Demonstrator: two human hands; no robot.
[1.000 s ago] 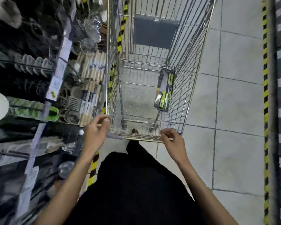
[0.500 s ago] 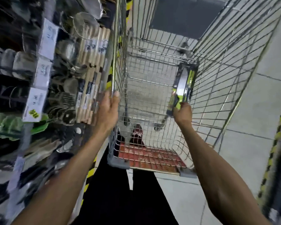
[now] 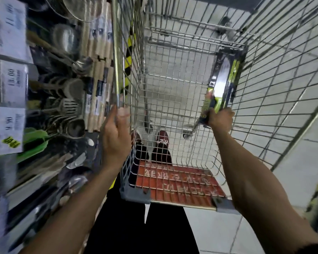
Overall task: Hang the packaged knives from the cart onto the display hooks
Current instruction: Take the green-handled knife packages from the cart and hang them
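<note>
In cart [image 3: 115,61], packaged knife [image 3: 224,77], perhaps several

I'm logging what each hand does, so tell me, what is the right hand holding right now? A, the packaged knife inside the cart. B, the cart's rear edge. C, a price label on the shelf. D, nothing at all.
A: the right hand is curled round the lower end of the packaged knife inside the cart, while the left hand grips the cart's left rim.
</note>
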